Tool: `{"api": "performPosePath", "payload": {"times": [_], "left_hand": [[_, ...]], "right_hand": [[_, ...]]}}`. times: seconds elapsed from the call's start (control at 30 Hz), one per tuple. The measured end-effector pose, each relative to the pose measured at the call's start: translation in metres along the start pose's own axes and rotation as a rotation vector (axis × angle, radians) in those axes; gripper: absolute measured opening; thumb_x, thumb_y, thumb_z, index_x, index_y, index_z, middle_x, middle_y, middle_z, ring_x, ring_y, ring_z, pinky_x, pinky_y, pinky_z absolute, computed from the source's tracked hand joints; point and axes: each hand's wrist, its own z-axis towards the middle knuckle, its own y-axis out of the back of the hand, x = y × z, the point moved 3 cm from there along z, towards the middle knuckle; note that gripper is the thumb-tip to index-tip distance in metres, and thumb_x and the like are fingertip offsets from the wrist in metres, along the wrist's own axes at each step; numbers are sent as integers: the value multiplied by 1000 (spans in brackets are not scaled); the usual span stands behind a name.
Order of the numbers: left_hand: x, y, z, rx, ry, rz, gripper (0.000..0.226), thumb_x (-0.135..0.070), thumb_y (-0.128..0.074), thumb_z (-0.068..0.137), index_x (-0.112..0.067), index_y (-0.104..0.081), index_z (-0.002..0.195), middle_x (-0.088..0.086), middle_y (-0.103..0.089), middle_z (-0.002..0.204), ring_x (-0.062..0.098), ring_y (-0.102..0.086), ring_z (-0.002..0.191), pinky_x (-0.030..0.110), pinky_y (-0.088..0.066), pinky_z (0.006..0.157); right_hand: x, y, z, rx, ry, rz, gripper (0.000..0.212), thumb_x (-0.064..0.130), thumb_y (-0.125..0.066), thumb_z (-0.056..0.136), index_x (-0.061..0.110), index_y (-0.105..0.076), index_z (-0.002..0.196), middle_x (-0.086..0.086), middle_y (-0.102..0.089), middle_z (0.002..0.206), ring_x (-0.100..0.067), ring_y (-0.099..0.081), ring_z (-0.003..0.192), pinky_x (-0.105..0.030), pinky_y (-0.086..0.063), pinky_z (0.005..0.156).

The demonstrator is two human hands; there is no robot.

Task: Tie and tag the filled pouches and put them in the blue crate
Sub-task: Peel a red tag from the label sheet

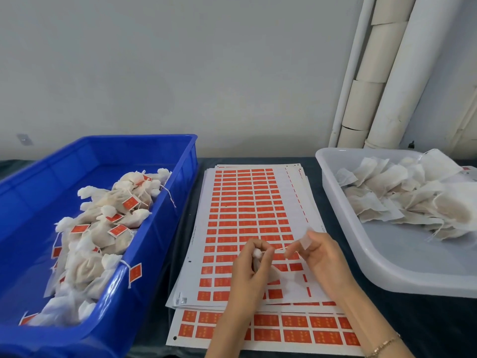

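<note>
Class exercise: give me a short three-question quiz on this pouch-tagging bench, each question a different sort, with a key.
1. True or false: the blue crate stands right of the label sheets.
2. Where do the untagged pouches lie? A the blue crate; B the white tray; C on the label sheets.
3. Fill in: the left hand grips a ___ while the right hand pinches its string.
Key: 1 false; 2 B; 3 pouch.
</note>
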Motion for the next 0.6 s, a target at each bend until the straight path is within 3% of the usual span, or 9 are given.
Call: {"api": "performPosePath", "payload": {"times": [0.13, 0.27, 0.43, 0.6], "left_hand": [[1, -1, 1, -8, -1, 26, 3, -27, -60, 93, -30, -61, 91, -21, -63, 89, 2, -60, 92, 9, -48, 76], [-2, -3, 0, 50, -26, 34, 5, -26, -61, 92, -29, -62, 89, -21, -65, 89, 3, -60, 92, 10, -47, 76], [-4, -6, -1, 122, -25, 30, 6, -28, -64, 91, -32, -64, 86, -21, -66, 90, 2, -61, 94, 10, -48, 76], [-5, -8, -1, 178, -54, 76, 10, -30, -68, 87, -38, -66, 83, -23, -67, 85, 7, -63, 85, 17, -53, 75]], "right_hand": [[1, 9, 0, -150, -72, 94, 33, 24, -45, 97, 8, -69, 82, -16, -72, 91, -31, -69, 87, -42, -52, 87], [0, 14, 1, -263, -47, -5, 20, 23, -51, 96, 8, -64, 92, -7, -73, 91, -27, -70, 84, -36, -56, 74], [-3, 19, 2, -346, -10, -55, 12, 27, -61, 91, 15, -64, 93, -2, -73, 87, -25, -71, 81, -38, -57, 75], [-4, 13, 1, -311, 100, -239, 8, 27, -72, 81, 24, -68, 87, 15, -72, 82, -6, -69, 80, -18, -50, 67]]}}
